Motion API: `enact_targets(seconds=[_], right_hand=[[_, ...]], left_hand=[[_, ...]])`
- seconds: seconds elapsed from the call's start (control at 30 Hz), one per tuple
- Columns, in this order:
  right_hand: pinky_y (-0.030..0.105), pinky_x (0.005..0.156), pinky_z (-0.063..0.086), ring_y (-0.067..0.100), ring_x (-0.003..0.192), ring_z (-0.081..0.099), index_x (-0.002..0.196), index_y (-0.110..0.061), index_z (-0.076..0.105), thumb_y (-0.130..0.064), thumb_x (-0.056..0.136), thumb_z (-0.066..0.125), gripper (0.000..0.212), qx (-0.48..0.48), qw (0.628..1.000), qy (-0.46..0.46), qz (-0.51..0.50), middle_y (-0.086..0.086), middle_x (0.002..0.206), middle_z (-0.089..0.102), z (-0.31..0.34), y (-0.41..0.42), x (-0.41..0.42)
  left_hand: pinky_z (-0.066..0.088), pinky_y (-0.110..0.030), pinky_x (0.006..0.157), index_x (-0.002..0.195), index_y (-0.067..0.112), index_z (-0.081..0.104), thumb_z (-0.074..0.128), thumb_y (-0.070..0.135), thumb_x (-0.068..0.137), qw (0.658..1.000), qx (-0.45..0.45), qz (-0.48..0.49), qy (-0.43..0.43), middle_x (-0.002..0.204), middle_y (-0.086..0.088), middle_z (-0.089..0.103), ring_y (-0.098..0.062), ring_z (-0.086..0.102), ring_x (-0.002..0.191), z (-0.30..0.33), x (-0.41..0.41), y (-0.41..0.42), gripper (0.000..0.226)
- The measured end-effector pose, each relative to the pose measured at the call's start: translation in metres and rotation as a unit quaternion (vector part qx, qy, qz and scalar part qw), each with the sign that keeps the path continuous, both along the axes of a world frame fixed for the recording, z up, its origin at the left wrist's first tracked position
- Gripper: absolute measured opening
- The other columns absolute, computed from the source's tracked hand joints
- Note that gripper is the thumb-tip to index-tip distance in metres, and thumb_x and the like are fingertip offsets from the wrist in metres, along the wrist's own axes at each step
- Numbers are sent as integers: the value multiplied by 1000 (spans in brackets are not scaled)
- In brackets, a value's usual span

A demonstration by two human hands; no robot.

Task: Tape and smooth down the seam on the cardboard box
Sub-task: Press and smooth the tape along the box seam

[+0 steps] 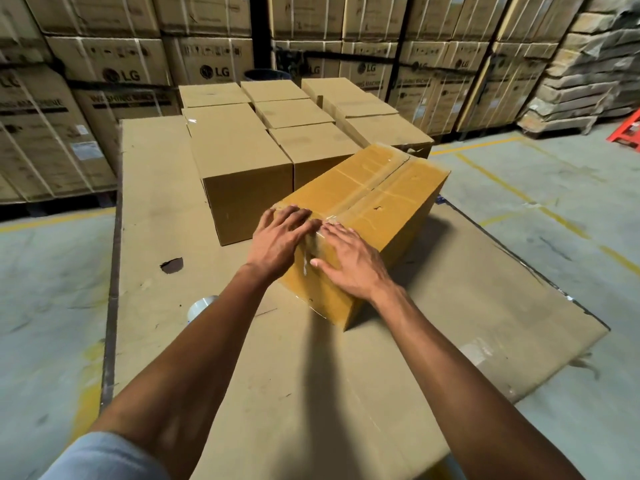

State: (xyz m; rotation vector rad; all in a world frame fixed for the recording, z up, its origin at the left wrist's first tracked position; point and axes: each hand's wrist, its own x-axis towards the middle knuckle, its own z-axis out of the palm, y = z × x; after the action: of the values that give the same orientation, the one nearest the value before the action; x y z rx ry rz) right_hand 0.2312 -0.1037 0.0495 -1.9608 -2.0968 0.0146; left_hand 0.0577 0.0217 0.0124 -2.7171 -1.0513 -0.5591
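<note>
A yellowish cardboard box lies at an angle on a flat cardboard sheet. Clear tape runs along its top seam and down over the near end. My left hand lies flat on the near top corner, fingers spread, to the left of the seam. My right hand presses flat on the near end face, fingers pointing up at the taped edge. Neither hand holds anything. A roll of clear tape sits on the sheet, partly hidden behind my left forearm.
Several closed brown boxes stand in rows just behind the box. Tall stacks of strapped cartons wall off the back and left. Concrete floor with yellow lines lies to the right. A red object is at the far right.
</note>
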Motion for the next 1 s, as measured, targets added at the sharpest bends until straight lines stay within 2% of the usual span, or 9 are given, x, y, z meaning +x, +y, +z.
enact_targets(seconds=[0.13,0.2,0.33,0.43,0.53,0.6,0.8,0.9,1.0], right_hand=[[48,132,8,14,161,13,166,-20,23,-72,97,46,89,25,999,42,11,0,173,23,2,7,9],[51,132,3,15,162,8,167,-20,19,-83,89,47,104,21,999,31,-8,0,173,19,3,7,25],[53,130,-10,19,161,-15,168,-17,-2,-94,71,53,136,-35,999,-3,-7,1,176,-4,2,2,66],[52,127,-15,23,158,-25,166,-17,-12,-85,65,68,146,-78,997,-15,7,-2,173,-19,-3,-3,97],[58,129,-7,25,158,-26,166,-15,-13,-62,79,77,134,-88,994,-63,-1,0,172,-27,-8,-3,113],[57,130,-3,26,158,-25,166,-16,-10,-62,81,76,130,-84,993,-82,0,0,172,-27,-12,1,114],[48,132,-3,20,161,-11,166,-15,1,-48,93,70,106,-31,999,-25,18,2,174,-9,-15,24,65],[42,133,1,18,161,-8,167,-13,3,-47,97,67,100,-15,999,-3,46,2,175,-3,-18,39,50],[47,132,2,25,161,-11,166,-12,0,-63,97,55,102,23,998,-31,-42,7,173,-10,-26,55,62]], left_hand=[[14,-58,134,163,47,33,50,42,111,995,-54,87,2,175,0,34,-29,21,166,11,-8,2,55],[10,-57,135,165,41,35,36,46,111,992,-80,101,-8,177,-1,31,-28,19,167,18,-1,-5,54],[12,-52,136,170,25,29,16,66,110,987,-140,40,-64,178,-4,27,-23,21,166,30,35,-39,74],[12,-56,135,168,25,33,13,84,101,989,-140,-10,-48,177,-5,29,-25,25,164,33,65,-66,92],[14,-58,134,163,25,43,19,94,93,993,-115,-33,-7,173,-6,38,-29,33,161,28,80,-76,102],[13,-56,134,167,25,38,26,92,94,995,-87,-37,23,174,-6,37,-31,30,162,19,79,-73,99],[22,-56,132,168,22,34,30,74,99,997,-64,4,32,175,-9,35,-36,30,162,12,34,-40,87],[21,-54,132,169,22,32,31,70,98,997,-54,43,38,175,-10,34,-36,29,162,13,-1,-24,86],[19,-52,133,169,22,31,34,69,101,995,-49,74,40,175,-9,34,-35,28,163,12,-12,-21,83]])
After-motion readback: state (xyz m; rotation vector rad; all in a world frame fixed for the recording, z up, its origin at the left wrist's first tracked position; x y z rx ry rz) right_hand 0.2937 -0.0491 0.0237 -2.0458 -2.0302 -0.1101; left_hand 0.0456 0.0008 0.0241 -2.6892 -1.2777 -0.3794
